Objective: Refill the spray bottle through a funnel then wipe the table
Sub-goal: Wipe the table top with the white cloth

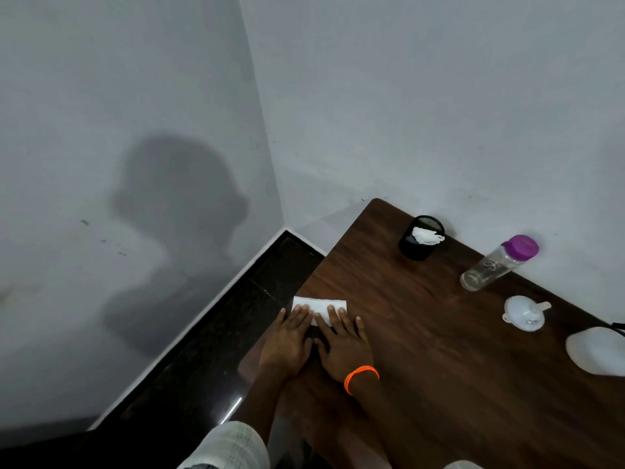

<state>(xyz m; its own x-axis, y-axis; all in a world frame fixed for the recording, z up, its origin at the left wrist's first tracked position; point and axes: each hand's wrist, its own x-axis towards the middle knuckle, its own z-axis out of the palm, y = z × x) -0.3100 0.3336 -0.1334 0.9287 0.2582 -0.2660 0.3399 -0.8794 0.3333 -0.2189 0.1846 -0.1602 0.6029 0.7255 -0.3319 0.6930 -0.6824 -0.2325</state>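
A folded white tissue (318,304) lies on the dark wooden table (439,350) near its left edge. My left hand (287,343) and my right hand (341,343) lie flat side by side, straight fingers pressing on the tissue's near half. An orange band circles my right wrist. A clear bottle with a purple cap (497,264) stands by the wall at the right. A white funnel (524,313) lies on the table in front of it. No spray bottle is visible.
A black mesh cup (419,243) holding crumpled white tissue stands at the table's far side. A white rounded object (598,350) sits at the right edge of view. Grey walls meet in a corner; dark floor lies left of the table.
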